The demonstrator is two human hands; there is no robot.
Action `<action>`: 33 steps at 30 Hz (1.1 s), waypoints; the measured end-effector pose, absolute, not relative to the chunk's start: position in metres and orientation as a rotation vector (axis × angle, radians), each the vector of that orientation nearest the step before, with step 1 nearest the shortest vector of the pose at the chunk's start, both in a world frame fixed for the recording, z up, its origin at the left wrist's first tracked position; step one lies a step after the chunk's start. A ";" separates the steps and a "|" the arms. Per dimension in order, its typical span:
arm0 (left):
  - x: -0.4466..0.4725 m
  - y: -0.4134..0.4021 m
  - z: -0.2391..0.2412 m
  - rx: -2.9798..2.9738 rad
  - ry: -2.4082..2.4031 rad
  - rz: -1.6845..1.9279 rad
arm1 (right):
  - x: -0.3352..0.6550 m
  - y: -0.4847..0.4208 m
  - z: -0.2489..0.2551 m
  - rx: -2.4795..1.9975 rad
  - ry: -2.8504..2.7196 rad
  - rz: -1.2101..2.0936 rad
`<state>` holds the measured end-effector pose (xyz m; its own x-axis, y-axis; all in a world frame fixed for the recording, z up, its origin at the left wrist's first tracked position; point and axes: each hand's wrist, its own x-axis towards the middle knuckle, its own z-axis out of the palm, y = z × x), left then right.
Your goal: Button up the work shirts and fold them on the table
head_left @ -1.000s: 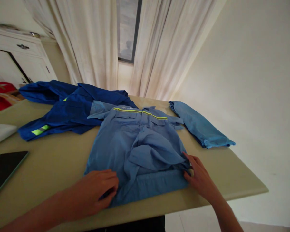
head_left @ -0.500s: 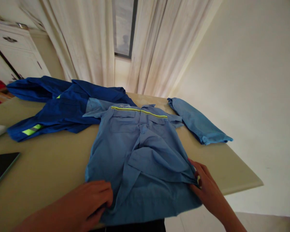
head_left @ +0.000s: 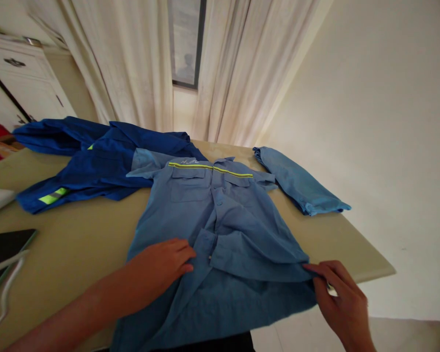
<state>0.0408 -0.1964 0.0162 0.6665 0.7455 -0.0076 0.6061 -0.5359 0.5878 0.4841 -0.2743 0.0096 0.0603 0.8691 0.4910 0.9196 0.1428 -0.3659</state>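
You are looking at faint pale lettering above the yellow stripe on the light blue shirt; it is staying too blurred to read.

The light blue shirt hangs over the near edge of the counter, and the bottom of the frame cuts off its hem. The lettering above the shirt's yellow stripe is too small to read. At the shirt's near right corner the right hand meets the cloth; whether it pinches or only touches cannot be told, and its wrist runs out of frame. The shirt's shoulder covers part of the dark blue jacket to its left. Farther left of the shirt, the frame's edge cuts off a dark flat slab and a white cable.
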 end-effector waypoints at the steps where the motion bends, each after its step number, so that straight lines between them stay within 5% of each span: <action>1: 0.049 -0.191 0.017 2.311 1.085 0.319 | 0.486 -0.278 0.011 -1.704 -1.743 -0.169; 12: 0.108 -0.238 0.034 2.137 0.389 0.232 | 0.493 -0.291 -0.002 -1.801 -1.497 -0.218; 16: 0.110 -0.237 0.040 2.303 0.468 0.239 | 0.488 -0.283 0.003 -1.875 -1.337 -0.383; 20: 0.109 -0.193 0.037 2.532 0.767 0.277 | 0.454 -0.262 0.027 -1.654 -1.642 -0.438; 26: 0.124 -0.113 -0.012 2.694 1.062 0.540 | 0.358 -0.205 0.031 -1.490 -2.372 0.100; 33: 0.118 -0.052 -0.050 2.773 1.169 0.477 | 0.311 -0.118 0.019 -1.497 -2.784 0.013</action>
<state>0.1183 -0.0522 -0.0504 0.6575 0.7113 0.2483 0.6818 -0.7020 0.2056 0.3115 -0.1180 0.0187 -0.5514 0.8340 -0.0214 0.8342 0.5515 0.0020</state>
